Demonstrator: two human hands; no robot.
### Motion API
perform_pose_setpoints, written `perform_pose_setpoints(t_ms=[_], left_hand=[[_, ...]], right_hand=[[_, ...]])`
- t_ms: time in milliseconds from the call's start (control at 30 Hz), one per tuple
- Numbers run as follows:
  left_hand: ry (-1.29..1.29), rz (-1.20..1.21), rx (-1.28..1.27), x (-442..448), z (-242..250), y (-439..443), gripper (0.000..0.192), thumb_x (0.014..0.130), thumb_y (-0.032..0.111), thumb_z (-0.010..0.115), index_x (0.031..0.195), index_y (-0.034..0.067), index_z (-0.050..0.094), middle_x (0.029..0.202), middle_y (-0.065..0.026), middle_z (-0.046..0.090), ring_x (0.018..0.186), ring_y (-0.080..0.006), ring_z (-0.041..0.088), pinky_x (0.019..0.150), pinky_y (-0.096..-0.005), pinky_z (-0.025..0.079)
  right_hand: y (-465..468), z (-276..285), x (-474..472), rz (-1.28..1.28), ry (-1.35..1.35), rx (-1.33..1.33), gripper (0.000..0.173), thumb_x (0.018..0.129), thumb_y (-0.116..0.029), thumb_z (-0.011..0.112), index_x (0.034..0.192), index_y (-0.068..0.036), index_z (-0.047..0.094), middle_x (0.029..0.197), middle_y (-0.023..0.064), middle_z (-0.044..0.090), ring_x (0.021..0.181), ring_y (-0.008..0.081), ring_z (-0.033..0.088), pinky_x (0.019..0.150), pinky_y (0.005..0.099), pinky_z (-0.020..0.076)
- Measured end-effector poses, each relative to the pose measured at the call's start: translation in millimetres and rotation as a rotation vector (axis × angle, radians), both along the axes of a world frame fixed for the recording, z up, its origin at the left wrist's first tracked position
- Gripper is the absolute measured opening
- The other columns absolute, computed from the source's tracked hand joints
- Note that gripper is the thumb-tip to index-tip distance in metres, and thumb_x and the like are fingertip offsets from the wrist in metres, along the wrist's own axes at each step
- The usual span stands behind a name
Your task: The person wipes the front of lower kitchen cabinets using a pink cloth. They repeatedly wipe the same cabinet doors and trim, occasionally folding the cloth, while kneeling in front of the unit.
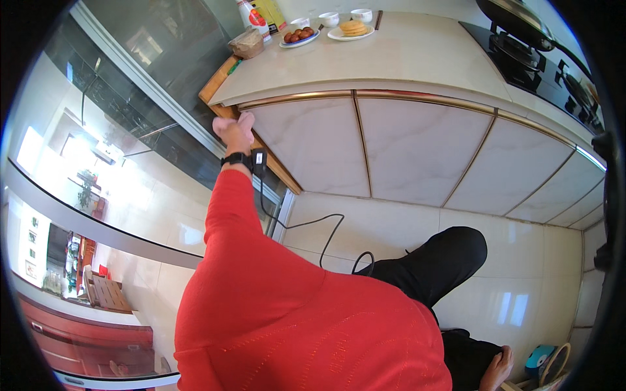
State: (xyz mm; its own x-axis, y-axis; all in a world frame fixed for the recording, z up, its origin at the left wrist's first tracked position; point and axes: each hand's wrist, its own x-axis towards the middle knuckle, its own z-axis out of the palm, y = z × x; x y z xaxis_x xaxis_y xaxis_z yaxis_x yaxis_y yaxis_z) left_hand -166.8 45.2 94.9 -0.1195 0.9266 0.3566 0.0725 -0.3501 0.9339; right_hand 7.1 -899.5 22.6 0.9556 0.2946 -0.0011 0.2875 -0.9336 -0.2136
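A pink cloth (247, 122) is gripped in my left hand (234, 137), at the end of my outstretched red sleeve. The hand is by the wooden side edge (274, 159) of the counter cabinet, close to the glass sliding door (188, 93). Whether the cloth touches the wood I cannot tell. Around that wrist is a black strap (237, 159) with a small black box (259, 159), from which a black cable (313, 222) runs down. At the lower right my right hand (498, 369) lies against a black trouser leg (472, 354); its fingers are partly hidden.
On the countertop (415, 54) stand a plate of brown round food (299, 35), a plate of flat cakes (353, 28), small white bowls (362, 15) and a wrapped bundle (248, 44). A pan (521, 24) sits on the gas hob (547, 80). A blue item (539, 357) is lower right.
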Motion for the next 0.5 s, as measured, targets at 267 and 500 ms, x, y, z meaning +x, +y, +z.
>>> perform_pose_setpoints(t_ms=[267,500], left_hand=[[-0.172,0.273,0.416,59,8,28,0.024,0.073,-0.001,0.066,0.091,0.007,0.051,0.09,-0.0046,0.054,0.074,-0.0186,0.056,0.066,-0.0315,0.045],[-0.02,0.058,0.038,93,-27,18,0.03,0.085,0.007,0.061,0.113,-0.003,0.067,0.125,-0.0227,0.057,0.112,-0.0318,0.058,0.097,-0.0378,0.046]], right_hand=[[-2,-10,-5,0.003,-0.077,0.056,0.027,0.096,-0.021,0.051,0.114,-0.008,0.066,0.102,0.0213,0.067,0.093,0.0431,0.062,0.082,0.0515,0.0494],[-7,-16,1,-0.027,0.018,0.103,0.024,0.091,-0.007,0.051,0.111,0.001,0.062,0.114,0.0199,0.064,0.109,0.0405,0.059,0.096,0.0474,0.0458]])
